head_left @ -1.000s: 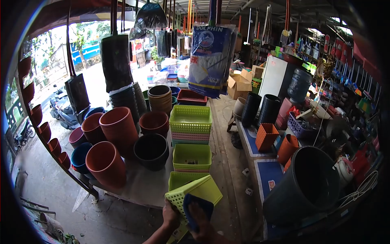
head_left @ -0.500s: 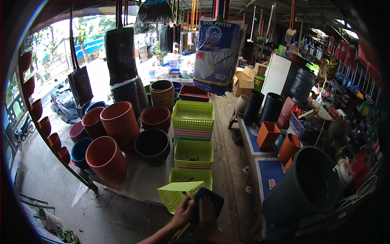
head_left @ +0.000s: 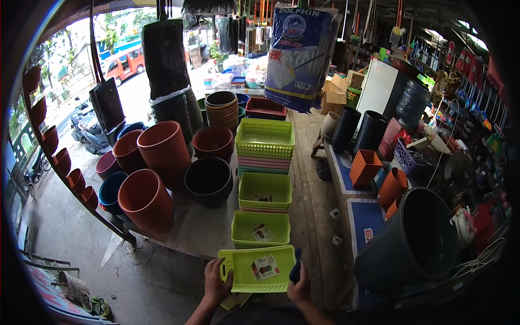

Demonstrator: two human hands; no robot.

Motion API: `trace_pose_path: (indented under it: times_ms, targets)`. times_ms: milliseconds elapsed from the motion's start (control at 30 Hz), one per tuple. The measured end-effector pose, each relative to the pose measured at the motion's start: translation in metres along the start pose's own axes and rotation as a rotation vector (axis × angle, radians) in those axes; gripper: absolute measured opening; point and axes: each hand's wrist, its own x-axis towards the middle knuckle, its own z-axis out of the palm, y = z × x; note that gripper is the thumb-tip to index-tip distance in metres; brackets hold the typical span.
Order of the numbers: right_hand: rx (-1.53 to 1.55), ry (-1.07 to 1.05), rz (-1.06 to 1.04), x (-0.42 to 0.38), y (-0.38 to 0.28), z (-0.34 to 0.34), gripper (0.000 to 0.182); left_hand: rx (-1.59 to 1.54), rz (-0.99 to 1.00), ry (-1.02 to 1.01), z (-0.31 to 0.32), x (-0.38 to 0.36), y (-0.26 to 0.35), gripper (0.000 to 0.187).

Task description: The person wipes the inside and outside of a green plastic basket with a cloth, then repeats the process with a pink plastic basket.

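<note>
A lime-green plastic basket with perforated sides is held at the bottom centre, its inside facing me and a printed label on its floor. My left hand is closed on the basket's left end, by the handle slot. At the right end, my right hand is closed round a dark blue cloth, which lies against the basket's edge. Just beyond stands another lime-green basket with a label inside. Part of a yellow-green piece shows below the held basket.
Behind are stacked baskets in several colours. Terracotta pots and a black pot stand left on the table. A large dark bin stands at right. A packaged bag hangs ahead.
The basket has turned from tilted on edge to facing me. My left hand has moved left to its end, and my right hand with the cloth has moved right. The view has shifted slightly.
</note>
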Motion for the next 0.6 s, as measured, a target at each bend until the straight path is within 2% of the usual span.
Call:
trace_pose_path:
  times_ms: [33,67,100,133,200,333,433,533,600]
  targets:
    - [0.051,0.011,0.097,-0.001,0.007,-0.001,0.066,0.004,-0.005,-0.01,0.004,-0.01,-0.015,0.058]
    - [0.101,0.022,0.197,-0.004,0.014,-0.001,0.063,0.016,-0.096,-0.022,0.012,-0.021,-0.032,0.052]
    - [0.082,0.047,0.234,-0.003,0.015,-0.002,0.056,0.03,-0.189,-0.038,0.018,-0.031,-0.042,0.047]
    - [0.079,0.038,0.25,-0.003,0.025,0.0,0.056,0.033,-0.199,-0.054,0.019,-0.035,-0.045,0.047]
    - [0.159,0.085,0.299,0.002,0.04,0.005,0.05,-0.423,-0.554,-0.372,0.021,-0.037,-0.046,0.036]
    - [0.22,0.08,0.329,0.018,0.055,0.009,0.045,-0.401,-0.477,-0.207,0.039,-0.028,-0.039,0.03]
    - [0.198,0.0,0.421,0.045,0.055,0.0,0.045,-0.435,-0.482,-0.222,0.049,-0.005,-0.035,0.03]
    - [0.18,-0.112,0.396,0.075,0.074,0.002,0.049,-0.432,-0.547,-0.243,0.073,0.014,-0.05,0.03]
    - [0.17,-0.169,0.411,0.105,0.062,0.0,0.05,-0.43,-0.573,-0.222,0.073,0.04,-0.04,0.032]
